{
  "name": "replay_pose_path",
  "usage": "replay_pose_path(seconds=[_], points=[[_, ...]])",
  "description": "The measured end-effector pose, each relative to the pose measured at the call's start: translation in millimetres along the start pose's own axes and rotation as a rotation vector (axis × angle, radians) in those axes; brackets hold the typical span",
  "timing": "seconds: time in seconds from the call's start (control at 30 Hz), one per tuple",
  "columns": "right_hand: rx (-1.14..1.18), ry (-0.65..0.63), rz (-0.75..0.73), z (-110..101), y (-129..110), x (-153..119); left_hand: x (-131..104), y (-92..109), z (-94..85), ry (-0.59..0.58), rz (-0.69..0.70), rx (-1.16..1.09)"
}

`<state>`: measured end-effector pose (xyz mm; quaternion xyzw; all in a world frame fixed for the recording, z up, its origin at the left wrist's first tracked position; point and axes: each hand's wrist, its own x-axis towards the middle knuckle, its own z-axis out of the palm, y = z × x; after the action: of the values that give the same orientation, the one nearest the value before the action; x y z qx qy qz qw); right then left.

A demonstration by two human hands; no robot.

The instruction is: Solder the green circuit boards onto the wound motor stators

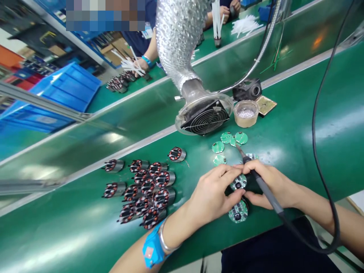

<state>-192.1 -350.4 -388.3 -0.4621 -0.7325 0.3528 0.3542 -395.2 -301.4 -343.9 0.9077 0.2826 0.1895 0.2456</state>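
Observation:
My left hand (212, 189), with a blue strap at its wrist, pinches the left edge of a round green circuit board (239, 182). A soldering iron (263, 185) lies in my right hand (273, 185), its tip pointing up and away over loose boards. The thumb and fingers of my right hand also reach the right side of the pinched board. Just below, nearer my body, is another round board (238, 212) with a black centre part. Several green discs (218, 147) lie beyond my hands.
Several wound motor parts (148, 185) stand at the left. An exhaust hood (204, 115) hangs above the green bench (71, 212). Behind it are a round pot (246, 113) and a sponge tray (266, 105). A black cable (315, 113) loops at right. Across the divider, another person's hand (140, 67) holds white strips.

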Motion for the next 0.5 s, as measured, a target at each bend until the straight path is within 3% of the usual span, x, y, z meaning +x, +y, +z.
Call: replay_pose_path(seconds=[0.2,0.5], points=[[-0.03,0.09,-0.03,17.5,-2.2,1.5,-1.2,-2.3,-0.4,-0.015,-0.029,-0.025],[-0.048,0.103,-0.087,16.7,-0.3,-0.5,-1.0,-2.5,-4.5,-0.069,-0.061,-0.029]])
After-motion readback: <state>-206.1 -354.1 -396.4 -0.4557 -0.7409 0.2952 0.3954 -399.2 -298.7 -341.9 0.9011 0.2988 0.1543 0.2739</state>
